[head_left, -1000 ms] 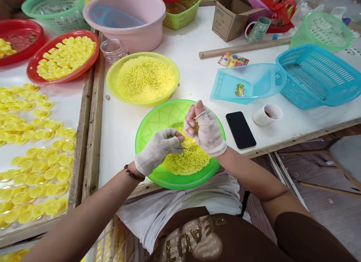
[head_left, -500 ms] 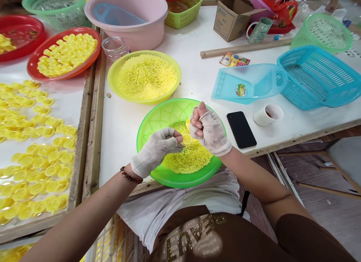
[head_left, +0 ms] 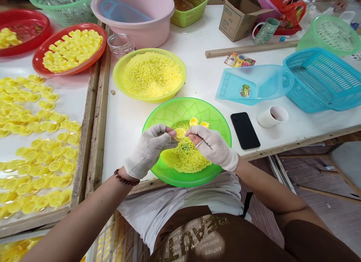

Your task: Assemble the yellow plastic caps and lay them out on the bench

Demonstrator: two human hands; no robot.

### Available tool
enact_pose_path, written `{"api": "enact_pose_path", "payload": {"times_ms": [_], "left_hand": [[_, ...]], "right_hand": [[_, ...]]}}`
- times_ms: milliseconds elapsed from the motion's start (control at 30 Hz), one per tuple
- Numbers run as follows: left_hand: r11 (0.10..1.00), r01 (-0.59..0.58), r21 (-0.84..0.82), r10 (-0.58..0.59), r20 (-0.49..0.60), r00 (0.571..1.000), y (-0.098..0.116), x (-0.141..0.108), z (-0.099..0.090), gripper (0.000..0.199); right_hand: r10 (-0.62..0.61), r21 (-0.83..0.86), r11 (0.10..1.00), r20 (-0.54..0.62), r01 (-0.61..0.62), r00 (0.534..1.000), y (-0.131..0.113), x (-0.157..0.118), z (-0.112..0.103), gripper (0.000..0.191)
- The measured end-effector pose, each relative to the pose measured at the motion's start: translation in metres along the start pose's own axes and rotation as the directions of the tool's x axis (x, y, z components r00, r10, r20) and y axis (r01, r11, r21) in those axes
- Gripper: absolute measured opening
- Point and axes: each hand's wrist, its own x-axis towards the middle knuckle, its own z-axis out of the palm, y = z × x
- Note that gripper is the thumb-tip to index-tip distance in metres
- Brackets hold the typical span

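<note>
Above the green basin [head_left: 158, 115], my left hand [head_left: 150, 148], in a white fingerless glove, pinches a small yellow cup [head_left: 180, 133] at its left side. My right hand [head_left: 212, 145], gloved alike, has its fingers pressed together at the cup's right edge. Two more small yellow cups, one upper [head_left: 193, 121] and one at the right [head_left: 204, 124], are in the basin behind my right fingers. Yellow-green beads [head_left: 190, 162] lie heaped in the basin under my hands.
A yellow bowl [head_left: 152, 73] of beads stands behind the basin. To the right are a black phone [head_left: 245, 130], a paper cup [head_left: 272, 116] and a blue scoop [head_left: 254, 83]. Many yellow pieces [head_left: 36, 160] cover a wood-edged tray at the left, near a red tray [head_left: 70, 49] of them.
My right hand has lowered from its raised position and now meets the cup in my left hand. Two small cups are now visible in the basin. The view has shifted slightly.
</note>
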Motion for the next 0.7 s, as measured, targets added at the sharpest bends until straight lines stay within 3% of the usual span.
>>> {"api": "enact_pose_path", "payload": {"times_ms": [133,233,333,433,500,600,633,700], "left_hand": [[0.997,0.029,-0.065,-0.028,0.012,1.000,0.004,-0.004,-0.004,0.034],[0.997,-0.058,-0.050,0.056,-0.038,0.998,0.015,-0.010,-0.017,0.034],[0.984,-0.177,0.006,0.176,-0.139,0.975,0.029,-0.013,-0.048,0.028],[0.958,-0.261,0.116,0.285,-0.331,0.899,0.045,-0.011,-0.110,0.025],[0.933,-0.243,0.265,0.350,-0.519,0.780,0.056,-0.013,-0.166,0.021],[0.893,-0.105,0.437,0.418,-0.722,0.552,0.069,-0.020,-0.259,0.015],[0.881,-0.049,0.471,0.430,-0.754,0.497,0.073,-0.024,-0.287,0.013],[0.849,0.024,0.528,0.462,-0.762,0.454,0.077,-0.031,-0.336,0.008]], "right_hand": [[0.002,-0.009,1.000,0.048,-0.001,0.999,0.003,0.000,0.002,0.023],[0.094,-0.083,0.993,0.060,-0.089,0.994,0.003,-0.009,-0.005,0.020],[0.118,-0.244,0.969,0.297,-0.044,0.948,0.007,-0.015,-0.008,0.021],[0.054,-0.374,0.913,0.510,0.165,0.858,0.013,-0.015,0.000,0.023],[-0.014,-0.407,0.864,0.569,0.296,0.822,0.017,-0.015,0.010,0.028],[-0.065,-0.494,0.773,0.564,0.399,0.823,0.022,-0.020,0.024,0.034],[-0.066,-0.528,0.741,0.557,0.414,0.828,0.025,-0.021,0.027,0.035],[-0.066,-0.568,0.696,0.558,0.439,0.827,0.030,-0.024,0.030,0.036]]}}
